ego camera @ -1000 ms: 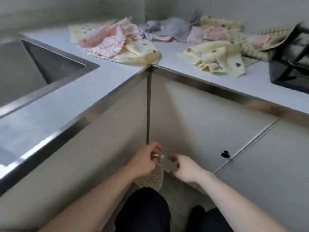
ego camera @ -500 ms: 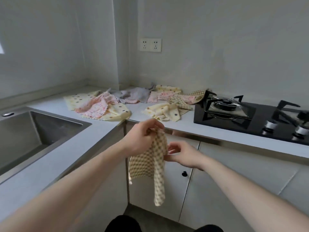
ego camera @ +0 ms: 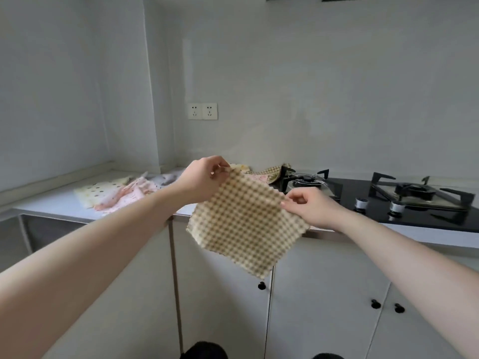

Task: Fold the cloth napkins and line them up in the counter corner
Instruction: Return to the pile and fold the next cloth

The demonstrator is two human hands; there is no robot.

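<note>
The person is holding a beige checked napkin up in the air in front of the counter, spread out flat and hanging tilted, its top edge sloping down from eleven o'clock toward three o'clock. The left hand is pinching the upper corner between thumb and curled fingertips, while the right hand is pinching the right-hand corner the same way, fingers folded in tight on the cloth edge. The lower corner of the napkin is dangling free at about five o'clock, in front of the white cabinet doors with their small dark knobs. Behind the left hand, out at roughly ten o'clock from the held cloth, a loose heap of unfolded napkins is lying on the counter toward the corner: a cream one with dots, a pink patterned one and something grey further back, though the hand is hiding part of the pile. Another checked napkin is peeking out just past the top of the held one, lying right against the near edge of the black gas hob, which is sitting at three o'clock with two burners and two silver dials. A double wall socket is sitting on the wall at twelve o'clock above the hands. At the far left, at nine o'clock, the edge of the sink is just showing.
</note>
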